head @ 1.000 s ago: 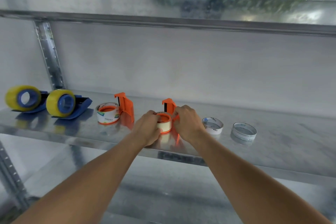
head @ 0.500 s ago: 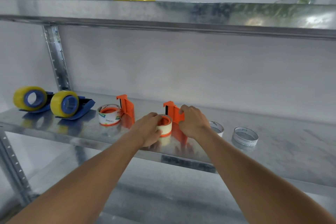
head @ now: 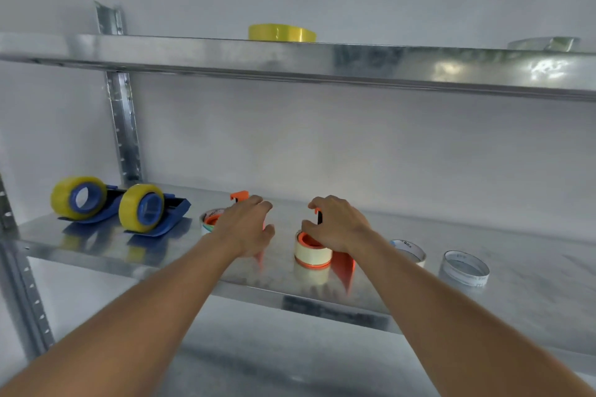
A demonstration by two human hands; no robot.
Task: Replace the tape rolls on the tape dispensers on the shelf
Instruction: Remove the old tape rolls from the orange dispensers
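Observation:
On the middle shelf (head: 532,300) stands an orange dispenser (head: 343,264) carrying a cream tape roll (head: 312,253) on its orange hub. My right hand (head: 340,226) grips the dispenser's upright part, just behind the roll. My left hand (head: 250,227) hovers with relaxed, spread fingers in front of a second orange dispenser (head: 239,196), holding nothing. That dispenser's white roll (head: 210,219) shows at the hand's left edge. Most of the second dispenser is hidden by the hand.
Two blue dispensers with yellow rolls (head: 79,201) (head: 142,208) stand at the left. Two nearly spent tape cores (head: 409,250) (head: 464,267) lie to the right. The upper shelf (head: 193,53) holds a yellow roll (head: 282,33) and a clear one (head: 545,43). A steel upright (head: 124,126) stands behind.
My left hand has let go of the cream roll and moved left to the other orange dispenser. My right hand stays on the right dispenser.

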